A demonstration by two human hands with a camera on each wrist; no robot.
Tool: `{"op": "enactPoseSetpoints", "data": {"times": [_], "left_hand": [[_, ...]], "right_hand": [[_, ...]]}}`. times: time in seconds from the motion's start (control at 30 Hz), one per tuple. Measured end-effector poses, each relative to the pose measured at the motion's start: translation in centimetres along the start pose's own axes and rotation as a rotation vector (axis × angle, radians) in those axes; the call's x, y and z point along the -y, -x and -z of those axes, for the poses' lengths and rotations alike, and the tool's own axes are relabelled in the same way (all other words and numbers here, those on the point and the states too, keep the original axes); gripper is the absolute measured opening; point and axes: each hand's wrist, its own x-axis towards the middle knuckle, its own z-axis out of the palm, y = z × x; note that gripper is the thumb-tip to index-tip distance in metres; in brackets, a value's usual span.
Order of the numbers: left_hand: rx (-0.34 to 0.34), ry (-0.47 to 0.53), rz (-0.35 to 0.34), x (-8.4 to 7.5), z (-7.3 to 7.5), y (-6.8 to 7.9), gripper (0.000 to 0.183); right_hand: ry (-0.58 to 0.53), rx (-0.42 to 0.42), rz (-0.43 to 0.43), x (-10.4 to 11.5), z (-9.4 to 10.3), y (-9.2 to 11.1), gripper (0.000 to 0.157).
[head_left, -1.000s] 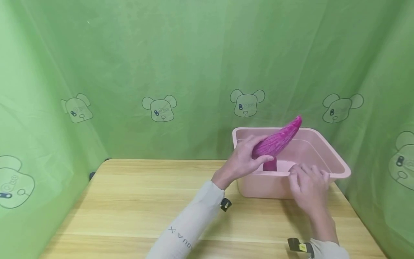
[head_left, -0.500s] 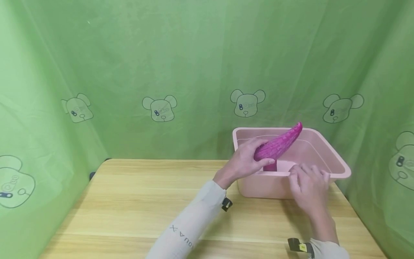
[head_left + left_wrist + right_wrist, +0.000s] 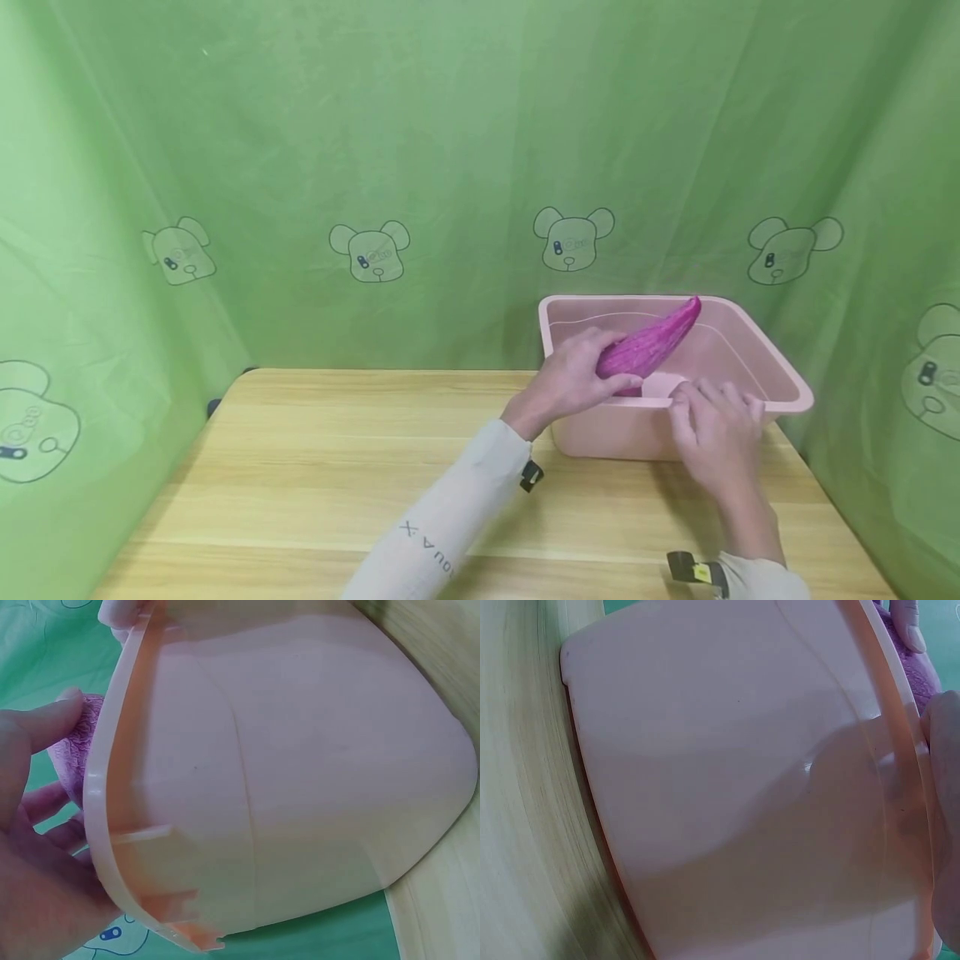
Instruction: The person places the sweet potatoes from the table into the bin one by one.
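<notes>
My left hand grips the thick end of a tapered purple thing with wrinkled skin, like a sweet potato, over the opening of a pink plastic bin. Its thin tip points up and right, near the bin's back rim. In the left wrist view, thumb and fingers lie around the sweet potato-like thing, partly behind the rim. A darker magenta piece shows just below the left thumb, mostly hidden. My right hand holds the bin's front rim, fingers bent over it.
The bin stands at the back right of a wood-grain table. A green curtain printed with bear heads surrounds the table at the back and sides.
My left hand has moved slightly down and right, lowering the sweet potato-like thing toward the bin and covering more of the darker piece. My right hand and the bin have stayed put.
</notes>
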Motion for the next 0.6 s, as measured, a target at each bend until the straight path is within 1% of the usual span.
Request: {"op": "enactPoseSetpoints", "data": {"times": [0.33,0.6], "left_hand": [[0.031,-0.031,0.041,0.02,-0.45,-0.26,0.063],[0.066,-0.075,0.043,-0.10,-0.82,-0.43,0.063]], "right_hand": [[0.005,0.003,0.000,-0.06,-0.07,0.02,0.023],[0.010,0.009,0.000,-0.10,-0.04,0.07,0.024]]}}
